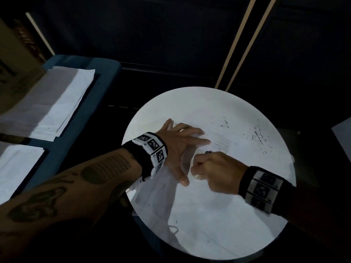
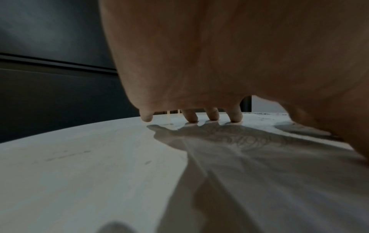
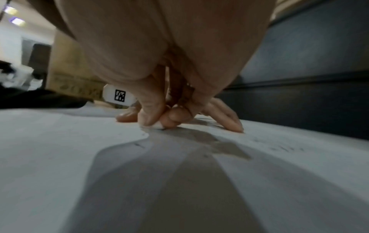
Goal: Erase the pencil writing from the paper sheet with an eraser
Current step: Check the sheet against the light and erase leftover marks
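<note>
Head view: left hand (image 1: pixel 178 149), fingers splayed flat, pins the paper sheet (image 1: pixel 218 186) while right hand (image 1: pixel 216 173) pinches a white eraser (image 3: pixel 157 125); short, light strokes toward the free edge should avoid creasing.

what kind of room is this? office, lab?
Probably a makeshift office or recording corner, dimly lit. A small round white table serves as the desk, stacks of paper sheets lie on a blue surface beside it, and a cardboard box stands at far left.

No text is legible; wristbands (image 1: pixel 154 149) carry only square coded markers.
</note>
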`<action>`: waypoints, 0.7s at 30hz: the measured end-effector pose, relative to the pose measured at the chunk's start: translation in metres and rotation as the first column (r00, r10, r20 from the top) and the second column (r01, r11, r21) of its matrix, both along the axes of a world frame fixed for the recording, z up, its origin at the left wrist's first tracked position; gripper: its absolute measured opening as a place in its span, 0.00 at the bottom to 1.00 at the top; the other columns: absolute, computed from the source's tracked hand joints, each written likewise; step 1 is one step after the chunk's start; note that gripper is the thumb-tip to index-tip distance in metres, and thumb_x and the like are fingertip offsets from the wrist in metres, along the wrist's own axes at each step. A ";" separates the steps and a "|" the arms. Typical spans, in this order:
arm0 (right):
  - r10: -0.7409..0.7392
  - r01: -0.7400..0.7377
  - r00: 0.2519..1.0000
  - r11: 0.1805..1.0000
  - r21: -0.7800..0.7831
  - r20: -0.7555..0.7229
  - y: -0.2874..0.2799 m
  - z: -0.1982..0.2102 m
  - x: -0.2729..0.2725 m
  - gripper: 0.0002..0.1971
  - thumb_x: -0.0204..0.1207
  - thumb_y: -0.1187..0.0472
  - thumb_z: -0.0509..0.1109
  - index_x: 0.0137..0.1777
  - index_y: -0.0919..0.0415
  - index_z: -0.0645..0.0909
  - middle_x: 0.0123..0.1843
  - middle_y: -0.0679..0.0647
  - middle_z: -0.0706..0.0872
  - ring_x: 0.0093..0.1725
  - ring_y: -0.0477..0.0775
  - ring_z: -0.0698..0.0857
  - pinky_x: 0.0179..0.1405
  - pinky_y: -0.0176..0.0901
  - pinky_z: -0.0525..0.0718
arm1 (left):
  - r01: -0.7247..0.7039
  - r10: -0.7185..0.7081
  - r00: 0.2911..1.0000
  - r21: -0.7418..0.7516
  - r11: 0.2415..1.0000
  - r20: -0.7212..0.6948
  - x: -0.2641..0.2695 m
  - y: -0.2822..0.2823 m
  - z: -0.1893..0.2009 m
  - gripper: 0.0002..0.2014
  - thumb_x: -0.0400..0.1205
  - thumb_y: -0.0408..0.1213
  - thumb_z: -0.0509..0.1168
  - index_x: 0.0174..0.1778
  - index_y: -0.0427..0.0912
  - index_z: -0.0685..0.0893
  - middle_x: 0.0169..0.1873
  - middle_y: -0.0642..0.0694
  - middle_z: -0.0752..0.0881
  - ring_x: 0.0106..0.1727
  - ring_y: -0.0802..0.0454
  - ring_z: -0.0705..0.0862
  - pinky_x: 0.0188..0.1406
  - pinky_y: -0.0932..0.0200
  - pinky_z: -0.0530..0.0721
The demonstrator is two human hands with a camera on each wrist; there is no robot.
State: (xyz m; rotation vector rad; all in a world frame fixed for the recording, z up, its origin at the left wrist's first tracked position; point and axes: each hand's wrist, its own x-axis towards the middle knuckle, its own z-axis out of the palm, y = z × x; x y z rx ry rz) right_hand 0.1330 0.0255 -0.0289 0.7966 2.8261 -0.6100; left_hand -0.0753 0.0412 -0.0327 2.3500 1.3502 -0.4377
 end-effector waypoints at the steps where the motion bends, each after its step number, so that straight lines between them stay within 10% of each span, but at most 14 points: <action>1: -0.012 0.012 1.000 1.000 0.008 0.005 0.007 0.000 0.002 0.11 0.74 0.73 0.72 0.45 0.57 0.91 0.49 0.50 0.87 0.48 0.57 0.86 0.48 0.46 0.83 | 0.008 -0.008 1.000 -0.003 1.000 -0.009 0.001 0.000 0.002 0.68 0.57 0.80 0.76 0.88 0.76 0.41 0.89 0.67 0.38 0.91 0.55 0.37 0.84 0.21 0.35; 4: -0.198 0.198 0.980 0.975 0.098 -0.013 0.035 0.002 0.016 0.08 0.80 0.69 0.72 0.47 0.56 0.90 0.49 0.48 0.85 0.51 0.58 0.86 0.51 0.47 0.85 | 0.037 -0.037 0.999 -0.020 0.999 -0.035 0.005 0.002 0.007 0.68 0.59 0.79 0.77 0.87 0.74 0.39 0.90 0.62 0.38 0.92 0.51 0.38 0.83 0.17 0.38; 9: 0.026 -0.023 0.999 0.996 0.084 -0.032 0.004 -0.005 0.003 0.13 0.67 0.75 0.78 0.42 0.54 0.90 0.43 0.50 0.88 0.40 0.61 0.87 0.38 0.51 0.89 | 0.026 -0.026 0.999 -0.007 1.000 -0.027 0.001 0.000 0.003 0.68 0.59 0.81 0.75 0.88 0.74 0.39 0.89 0.66 0.36 0.91 0.53 0.36 0.84 0.20 0.36; 13: -0.146 0.154 0.988 0.965 0.211 -0.052 0.034 -0.001 0.011 0.12 0.71 0.75 0.74 0.44 0.57 0.90 0.48 0.53 0.88 0.45 0.64 0.87 0.47 0.52 0.88 | 0.046 -0.047 0.998 -0.003 0.999 -0.049 0.003 0.003 0.001 0.68 0.58 0.82 0.74 0.89 0.70 0.42 0.89 0.65 0.36 0.92 0.51 0.37 0.85 0.19 0.37; 17: 0.124 -0.120 0.992 0.985 0.124 -0.029 -0.003 -0.008 -0.002 0.19 0.55 0.79 0.76 0.40 0.56 0.91 0.43 0.52 0.89 0.41 0.62 0.90 0.36 0.49 0.91 | 0.012 -0.012 1.000 -0.013 1.000 0.005 -0.001 0.003 -0.003 0.68 0.56 0.83 0.74 0.87 0.78 0.40 0.88 0.68 0.35 0.91 0.55 0.35 0.84 0.21 0.33; 21: -0.157 0.178 0.982 0.957 0.230 -0.109 0.040 -0.010 0.013 0.15 0.67 0.78 0.76 0.45 0.57 0.91 0.48 0.52 0.90 0.44 0.65 0.89 0.44 0.44 0.85 | 0.037 -0.037 0.996 0.000 0.999 -0.077 0.007 0.003 0.003 0.67 0.59 0.82 0.74 0.90 0.69 0.43 0.89 0.64 0.36 0.91 0.51 0.37 0.86 0.22 0.35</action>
